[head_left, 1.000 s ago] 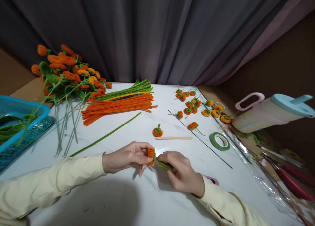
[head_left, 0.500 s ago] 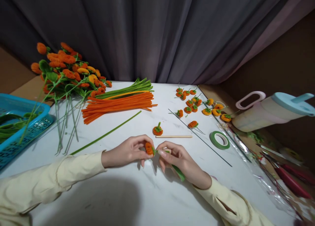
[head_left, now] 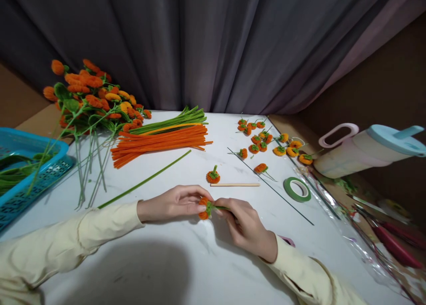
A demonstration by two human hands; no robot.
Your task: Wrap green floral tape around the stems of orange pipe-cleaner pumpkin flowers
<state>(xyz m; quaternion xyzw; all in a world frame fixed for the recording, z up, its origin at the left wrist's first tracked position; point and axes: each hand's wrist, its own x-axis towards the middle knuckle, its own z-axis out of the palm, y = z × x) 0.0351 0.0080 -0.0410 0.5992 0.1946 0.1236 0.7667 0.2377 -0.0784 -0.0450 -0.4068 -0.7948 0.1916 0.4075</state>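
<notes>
A small orange pipe-cleaner pumpkin [head_left: 203,208] with a green stem sits between both hands, low over the white table [head_left: 186,260]. My left hand [head_left: 173,203] pinches the orange part from the left. My right hand [head_left: 244,225] is closed on the green stem [head_left: 219,207] that sticks out to the right. Just behind the hands lie a finished pumpkin [head_left: 213,176] and a thin wooden stick [head_left: 234,185]. Both arms wear cream sleeves.
Orange pipe cleaners [head_left: 159,143] and green ones [head_left: 173,121] lie at the back, a single green one [head_left: 144,179] nearer. Orange flower stems [head_left: 89,101] and a blue basket [head_left: 26,167] are left. Several small pumpkins [head_left: 266,141], green tape [head_left: 297,189], a black wire [head_left: 269,187] and a jug [head_left: 369,150] are right.
The pumpkin has been turned between the fingers. My right hand rose and shifted its hold along the green stem, then came back down close to the pumpkin. The left hand barely moved.
</notes>
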